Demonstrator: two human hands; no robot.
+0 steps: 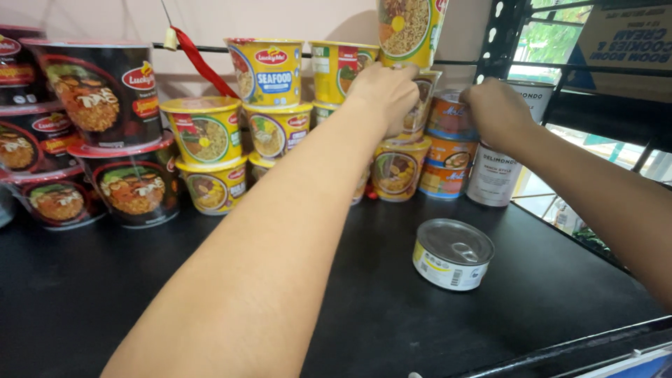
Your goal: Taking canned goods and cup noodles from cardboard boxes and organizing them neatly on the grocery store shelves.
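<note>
Left hand (pixel 383 89) reaching far across the black shelf (pixel 350 308) to upper centre of the frame, fingers curled around the base of a yellow noodle cup (pixel 409 31) held at the very top edge, above a stack of similar cups. Grip closed on that cup, fingertips hidden behind it.

Right hand (pixel 498 108) at upper right of centre, knuckles toward the camera, fingers wrapped over the top of an orange-and-blue tin (pixel 448 115) that sits on a second orange tin (pixel 442 168). Grip closed on the upper tin.

Just right of those tins, a tall white can (pixel 493 175) upright against the shelf's dark metal upright (pixel 498 35). Below the right hand, lower right of centre, a flat round tin with a yellow label (pixel 453 253) standing alone on the shelf, well apart from both hands.

Between the forearms, a yellow cup (pixel 397 168) at the foot of the stack. Centre left, more yellow noodle cups (pixel 210 150) stacked in two and three tiers. Far left, large black noodle bowls (pixel 105 91) piled three high. Upper left, a red ribbon (pixel 199 59) hanging diagonally against the pale wall.
</note>
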